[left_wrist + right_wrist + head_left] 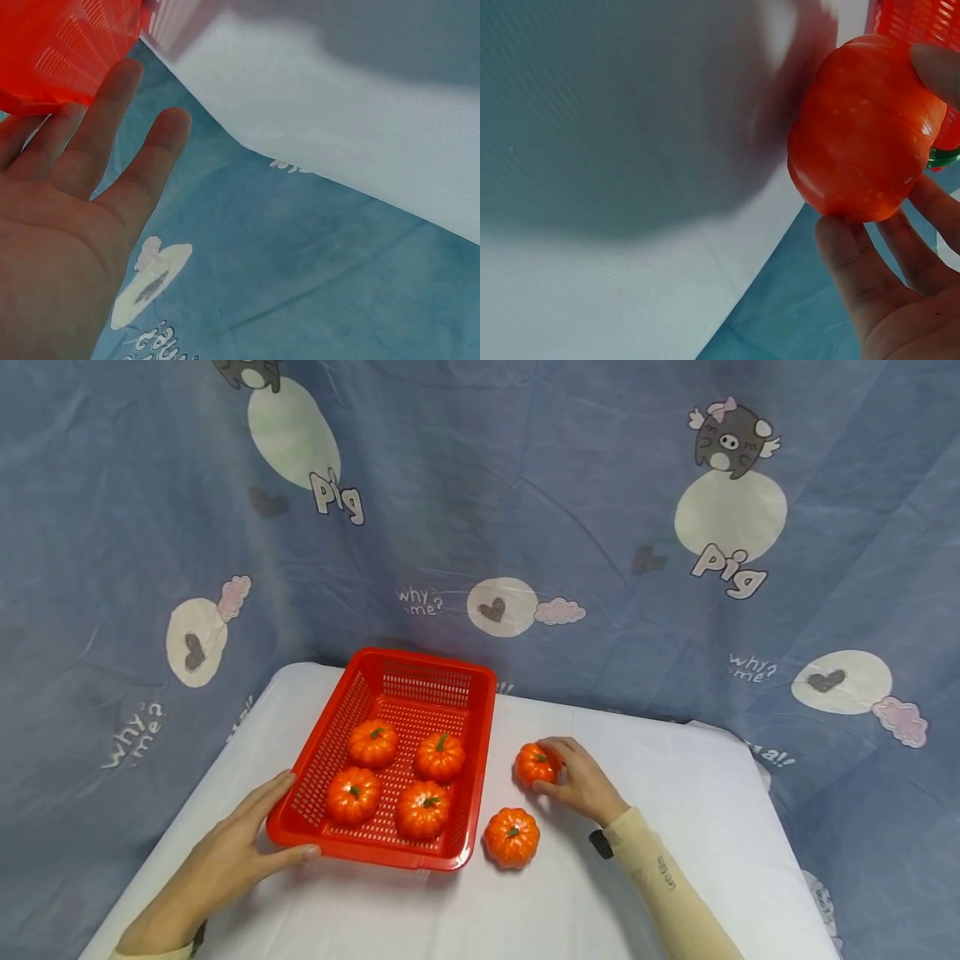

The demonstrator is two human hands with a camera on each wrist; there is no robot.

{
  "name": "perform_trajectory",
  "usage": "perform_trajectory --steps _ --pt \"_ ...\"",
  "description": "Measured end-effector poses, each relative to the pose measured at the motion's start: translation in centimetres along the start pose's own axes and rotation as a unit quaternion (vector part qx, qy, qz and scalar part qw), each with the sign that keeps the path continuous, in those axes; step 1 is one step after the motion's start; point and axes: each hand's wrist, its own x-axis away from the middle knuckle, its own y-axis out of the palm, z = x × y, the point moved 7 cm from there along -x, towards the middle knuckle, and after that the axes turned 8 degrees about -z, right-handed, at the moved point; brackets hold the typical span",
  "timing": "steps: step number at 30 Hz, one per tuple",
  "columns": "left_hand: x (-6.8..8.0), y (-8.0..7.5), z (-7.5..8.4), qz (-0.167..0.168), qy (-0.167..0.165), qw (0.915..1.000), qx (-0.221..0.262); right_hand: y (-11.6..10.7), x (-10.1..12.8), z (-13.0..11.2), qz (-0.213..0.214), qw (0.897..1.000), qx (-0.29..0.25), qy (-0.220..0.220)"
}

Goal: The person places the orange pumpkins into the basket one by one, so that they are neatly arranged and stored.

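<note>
At the front left corner of a red plastic basket [408,860] is my left hand [225,860], its fingers extended along the side and its thumb near the front rim. In the left wrist view, some fingertips of that hand [82,172] reach the red basket wall [60,52]. Right of the basket, my right hand [581,781] holds a small orange pumpkin [531,765] between thumb and fingers. The right wrist view has this pumpkin [866,127] between the thumb and fingertips of the hand [907,300]. A second loose pumpkin [512,838] lies nearer the front.
Inside the basket sit several orange pumpkins with green stems, one of them at the front left [352,796]. A white cloth [600,893] covers the table. Behind it hangs a blue curtain [600,527] printed with pigs.
</note>
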Motion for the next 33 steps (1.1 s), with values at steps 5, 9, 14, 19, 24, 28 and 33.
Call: perform_trajectory --steps 5,9,14,19,24,28,33 --pt "0.0 0.1 -0.1 0.001 0.000 1.0000 0.001 -0.4 -0.1 -0.1 0.011 1.000 0.006 -0.005" --pt "0.1 0.0 -0.2 0.005 0.007 1.0000 0.003 -0.8 -0.1 -0.4 0.024 1.000 0.010 -0.015" --pt "0.1 0.0 -0.1 0.005 0.008 1.0000 0.002 -1.2 -0.2 -0.6 0.026 1.000 0.007 -0.015" --pt "0.2 -0.1 0.0 0.008 0.010 0.9999 0.004 -1.6 -0.5 -0.9 0.022 1.000 0.005 -0.018" --pt "0.4 -0.3 0.1 0.018 0.025 0.9995 0.010 -2.1 -0.9 -1.6 0.033 0.999 0.014 -0.041" --pt "0.4 -0.3 0.1 0.021 0.029 0.9993 0.010 -2.6 -1.2 -2.4 0.051 0.997 0.015 -0.057" --pt "0.4 -0.3 0.1 0.021 0.029 0.9993 0.008 -3.3 -1.4 -3.2 0.072 0.995 -0.012 -0.062"
